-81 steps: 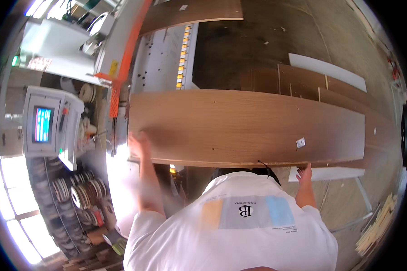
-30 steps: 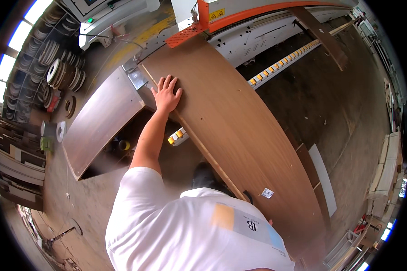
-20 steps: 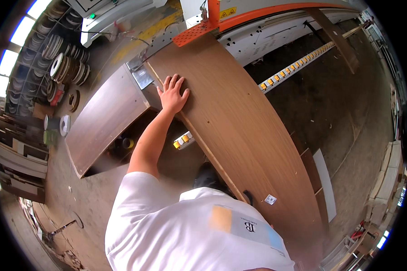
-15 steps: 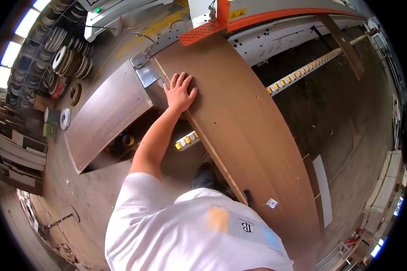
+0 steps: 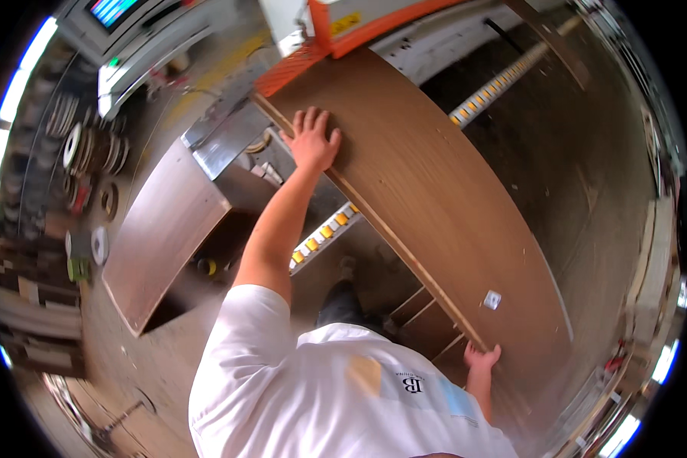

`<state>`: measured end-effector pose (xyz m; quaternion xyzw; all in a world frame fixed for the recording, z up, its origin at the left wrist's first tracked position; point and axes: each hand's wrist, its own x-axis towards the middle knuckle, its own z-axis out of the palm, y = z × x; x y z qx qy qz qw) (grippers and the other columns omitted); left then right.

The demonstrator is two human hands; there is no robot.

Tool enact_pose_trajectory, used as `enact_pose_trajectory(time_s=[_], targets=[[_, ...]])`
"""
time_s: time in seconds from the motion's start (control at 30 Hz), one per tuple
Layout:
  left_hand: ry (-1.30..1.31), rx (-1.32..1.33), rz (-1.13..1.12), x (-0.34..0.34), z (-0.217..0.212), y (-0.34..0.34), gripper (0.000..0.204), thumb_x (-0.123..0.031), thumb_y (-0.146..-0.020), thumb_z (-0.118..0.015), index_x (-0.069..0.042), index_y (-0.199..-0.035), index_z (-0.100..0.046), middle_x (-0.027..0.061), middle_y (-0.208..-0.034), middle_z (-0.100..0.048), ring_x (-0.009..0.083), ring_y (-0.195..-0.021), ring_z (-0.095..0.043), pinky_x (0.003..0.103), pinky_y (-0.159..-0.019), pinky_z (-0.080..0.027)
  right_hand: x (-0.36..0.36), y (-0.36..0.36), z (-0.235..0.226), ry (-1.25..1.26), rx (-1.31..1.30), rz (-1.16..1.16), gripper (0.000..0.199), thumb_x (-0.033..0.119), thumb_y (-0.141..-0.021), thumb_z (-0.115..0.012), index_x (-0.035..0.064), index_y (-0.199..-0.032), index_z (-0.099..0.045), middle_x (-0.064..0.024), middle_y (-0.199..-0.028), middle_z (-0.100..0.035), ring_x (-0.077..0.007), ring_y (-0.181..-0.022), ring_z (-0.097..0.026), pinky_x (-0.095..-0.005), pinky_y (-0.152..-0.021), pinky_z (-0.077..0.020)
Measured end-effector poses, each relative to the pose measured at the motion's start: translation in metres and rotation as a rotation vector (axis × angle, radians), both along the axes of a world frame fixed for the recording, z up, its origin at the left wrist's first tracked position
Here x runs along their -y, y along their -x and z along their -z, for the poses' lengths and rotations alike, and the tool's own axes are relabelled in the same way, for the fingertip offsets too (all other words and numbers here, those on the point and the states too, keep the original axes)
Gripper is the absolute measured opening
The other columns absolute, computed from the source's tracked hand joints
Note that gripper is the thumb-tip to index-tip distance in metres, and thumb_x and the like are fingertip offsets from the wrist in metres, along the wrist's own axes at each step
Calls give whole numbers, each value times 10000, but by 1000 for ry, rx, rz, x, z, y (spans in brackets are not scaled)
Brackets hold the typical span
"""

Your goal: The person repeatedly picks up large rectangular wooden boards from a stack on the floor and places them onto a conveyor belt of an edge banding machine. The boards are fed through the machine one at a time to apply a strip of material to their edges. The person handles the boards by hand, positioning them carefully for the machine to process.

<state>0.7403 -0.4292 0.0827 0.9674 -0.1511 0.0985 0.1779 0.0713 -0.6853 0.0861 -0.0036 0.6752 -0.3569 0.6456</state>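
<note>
A long brown wood-grain board (image 5: 412,191) lies in front of me, running from the orange machine guard to the lower right. My left hand (image 5: 313,141) rests flat on its far part beside the left edge, fingers apart. Farther down that edge, my right hand (image 5: 481,357) grips the board, thumb out and the other fingers partly hidden at the rim. A small white label (image 5: 491,300) is stuck on the board near my right hand.
An orange perforated guard (image 5: 291,69) covers the board's far end at the machine. Yellow-and-white roller rails (image 5: 324,233) pass beneath the board. A wood-grain cabinet (image 5: 164,229) stands at the left. Rolls of edge banding (image 5: 91,149) fill the left background.
My right hand has come into view on the board's near edge. The board sits farther from my body, showing more rollers and panels below. My view has turned somewhat; my left hand stays on the board.
</note>
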Motion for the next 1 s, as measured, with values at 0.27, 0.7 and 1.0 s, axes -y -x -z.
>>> enact_pose_trajectory(time_s=[0.27,0.7,1.0], targets=[[-15,79,120,76,10,21,448,-348,-887,-618,-180,-1302,-596,15,-1411,-553,257,-1367,-422,655,-1072,-262,5,2,-10,157,-78,-497,669,461,-952,-561,114,-1485,-355,-154,-1351,-564,-251,-1176,-586,-388,-979,-472],[27,-1484,1084,167,101,482,231,-227,-951,-616,-37,-1070,-675,43,-904,-701,128,-815,-673,283,-719,-523,-286,238,108,-260,-381,-882,258,316,-939,-624,70,-946,-700,-39,-839,-695,-133,-713,-639,-313,-625,-516],[-244,-1826,926,329,218,710,333,-252,-986,-546,-51,-1245,-609,85,-1046,-700,183,-915,-680,326,-790,-553,-492,265,140,-134,-604,-488,387,380,-987,-499,61,-1068,-702,-131,-1000,-708,-258,-945,-659,-376,-859,-505]])
